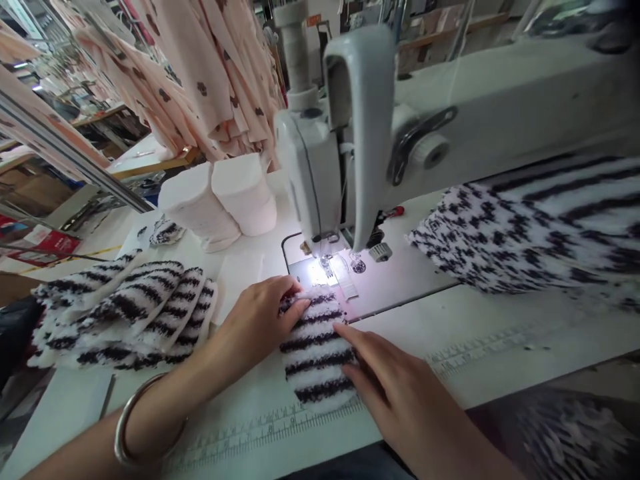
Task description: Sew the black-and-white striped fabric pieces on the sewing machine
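A fluffy black-and-white striped fabric piece point(320, 360) lies on the sewing table just in front of the machine's lit presser foot point(327, 265). My left hand point(265, 310) pinches its upper left corner between thumb and fingers, close to the needle area. At the right edge, my right hand point(385, 373) grips the same piece, index finger on top and thumb lower down. Above them stands the white sewing machine head point(320, 167). The fabric's far edge ends short of the foot, as far as I can see.
Folded striped fabric pieces point(150, 307) are stacked at left, with two white fabric stacks point(245, 193) behind. More black-and-white plush fabric point(520, 233) lies under the machine arm. A printed ruler point(270, 427) runs along the table's front. Pink garments point(200, 73) hang at the back.
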`<state>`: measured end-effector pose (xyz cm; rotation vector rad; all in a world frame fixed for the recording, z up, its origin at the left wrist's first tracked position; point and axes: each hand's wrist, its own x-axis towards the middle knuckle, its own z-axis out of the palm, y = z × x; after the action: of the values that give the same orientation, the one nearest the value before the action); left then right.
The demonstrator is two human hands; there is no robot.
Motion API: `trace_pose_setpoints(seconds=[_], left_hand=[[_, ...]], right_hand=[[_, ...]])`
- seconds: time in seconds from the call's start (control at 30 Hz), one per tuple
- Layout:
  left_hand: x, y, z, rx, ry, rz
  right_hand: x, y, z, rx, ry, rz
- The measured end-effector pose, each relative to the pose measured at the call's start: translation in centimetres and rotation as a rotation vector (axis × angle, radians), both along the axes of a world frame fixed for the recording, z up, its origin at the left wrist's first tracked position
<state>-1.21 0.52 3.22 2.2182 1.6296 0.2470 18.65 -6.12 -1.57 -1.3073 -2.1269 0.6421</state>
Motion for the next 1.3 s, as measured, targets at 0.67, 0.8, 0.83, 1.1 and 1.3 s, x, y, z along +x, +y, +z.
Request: trace_pose_setpoints(seconds=[0.67,0.8,0.83,1.1,1.3], left_hand=[[-0.7,1.0,0.6,-0.169,0.005,0.050],[-0.8,-0.4,0.9,0.279,0.087,-0.030],[-0.6,-0.9,0.8,0.375,0.080,-0.070],[1.4,-2.9,-2.4,0.413,0.088,-0.410],[1.5,-1.7,-3.4,0.439,0.037,-0.363]], right_hand=[[-0.3,0.1,-0.9,0.121,-0.028,0.053],[0.6,0.8,-0.1,0.209,-0.082,0.038],[0.6,1.0,0.0,0.281,-0.127,0.035],[-1.3,2.5,-0.6,0.554,-0.366,-0.073],[-2.0,3.7,-0.9,0.582,-0.325,-0.148]])
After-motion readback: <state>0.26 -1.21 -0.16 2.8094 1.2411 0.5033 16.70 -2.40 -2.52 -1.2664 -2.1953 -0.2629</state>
